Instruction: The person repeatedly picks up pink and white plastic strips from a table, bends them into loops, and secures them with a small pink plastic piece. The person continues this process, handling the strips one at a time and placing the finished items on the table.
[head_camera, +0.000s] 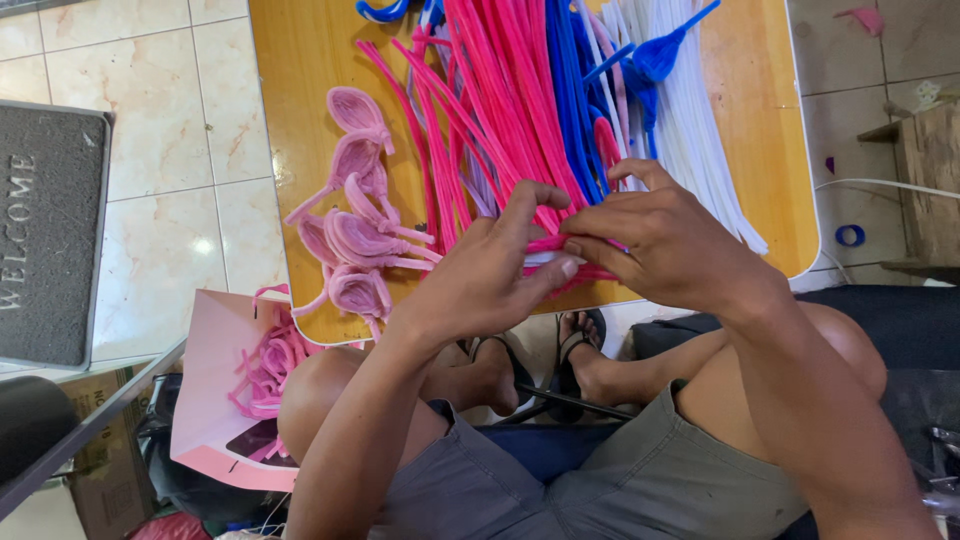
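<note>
Head view: both hands meet at the near edge of the tabletop (300, 120); left hand (490, 275) and right hand (665, 245) pinch a pink pipe cleaner (545, 243) between their fingertips; finished pink loops (355, 235) lie left of them; loose pink, blue and white stems (560, 90) just beyond.

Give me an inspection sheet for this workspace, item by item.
Surface: small orange wooden table, tiled floor beneath.
Job's things: hot-pink pipe cleaners, blue ones, white ones; a pile of finished pale-pink petal loops.
Clutter: pink paper bag with pink scraps by the left knee.
Grips: left hand and right hand both pinch one hot-pink strand.
Cables: white cord at right.
Surroundings: grey doormat, cardboard box, wooden crate.
</note>
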